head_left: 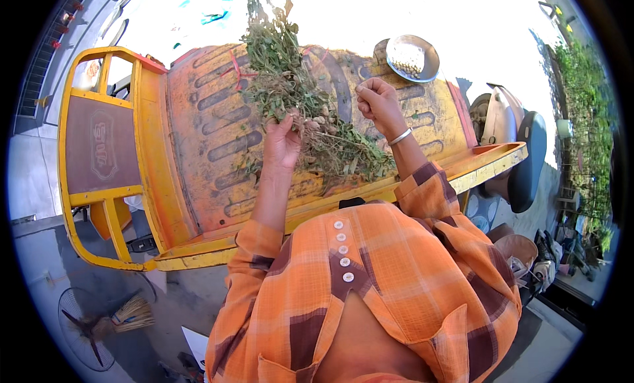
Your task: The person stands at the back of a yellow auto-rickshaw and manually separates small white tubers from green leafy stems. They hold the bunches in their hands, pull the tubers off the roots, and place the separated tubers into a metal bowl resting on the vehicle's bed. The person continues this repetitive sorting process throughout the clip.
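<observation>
My left hand is closed round the root end of a bunch of peanut plants, whose leafy green stems stretch away from me across the cart bed. Pale pods show among the roots just right of my fingers. Raised to the right of the bunch is my right hand, a silver bangle on its wrist. Its fingers are pressed together, and what they may hold is hidden. Beyond it stands a round metal bowl with peanuts in it. More loose plants lie beneath and between my hands.
The worn yellow cart bed has raised ribs and a low near side rail. A yellow frame rises at its left end. At right is a dark vehicle seat; a fan and a broom are at lower left.
</observation>
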Action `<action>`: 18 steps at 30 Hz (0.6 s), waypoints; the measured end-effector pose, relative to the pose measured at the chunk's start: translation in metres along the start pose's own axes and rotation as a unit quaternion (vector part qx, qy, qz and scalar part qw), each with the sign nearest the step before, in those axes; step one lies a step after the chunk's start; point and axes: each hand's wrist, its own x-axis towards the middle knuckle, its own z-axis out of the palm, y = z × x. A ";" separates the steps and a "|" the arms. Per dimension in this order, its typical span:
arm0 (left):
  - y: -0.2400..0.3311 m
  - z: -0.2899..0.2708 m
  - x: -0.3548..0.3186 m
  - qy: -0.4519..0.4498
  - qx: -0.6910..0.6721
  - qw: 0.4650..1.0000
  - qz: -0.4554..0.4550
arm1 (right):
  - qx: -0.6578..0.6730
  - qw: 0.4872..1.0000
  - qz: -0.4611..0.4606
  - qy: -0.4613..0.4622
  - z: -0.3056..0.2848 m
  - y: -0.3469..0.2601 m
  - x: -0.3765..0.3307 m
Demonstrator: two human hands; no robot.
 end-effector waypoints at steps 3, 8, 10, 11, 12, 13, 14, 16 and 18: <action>0.001 0.014 -0.004 -0.019 -0.007 1.000 -0.002 | 0.090 0.982 0.043 -0.159 0.033 -0.010 -0.025; -0.002 0.009 -0.004 -0.010 0.007 1.000 0.011 | 0.046 0.978 0.026 -0.204 0.051 0.007 -0.036; -0.004 0.009 -0.003 0.016 -0.002 1.000 0.015 | -0.008 0.979 -0.012 -0.202 0.055 0.005 -0.038; -0.005 0.010 -0.003 0.028 -0.007 0.999 0.017 | -0.029 0.979 -0.023 -0.198 0.057 0.005 -0.038; -0.005 0.010 -0.003 0.022 -0.011 1.000 0.014 | -0.051 0.979 -0.035 -0.194 0.058 0.005 -0.040; -0.006 0.010 -0.003 0.015 -0.014 1.000 0.011 | -0.072 0.978 -0.046 -0.189 0.058 0.005 -0.040; -0.006 0.011 -0.003 0.008 -0.018 1.000 0.007 | -0.070 0.983 -0.043 -0.163 0.058 0.006 -0.039; -0.003 0.013 -0.005 -0.025 -0.020 0.999 -0.007 | -0.064 0.991 -0.040 -0.108 0.056 0.010 -0.037; -0.003 0.012 -0.005 -0.037 -0.010 0.999 -0.021 | -0.148 0.980 -0.090 -0.093 0.050 0.016 -0.031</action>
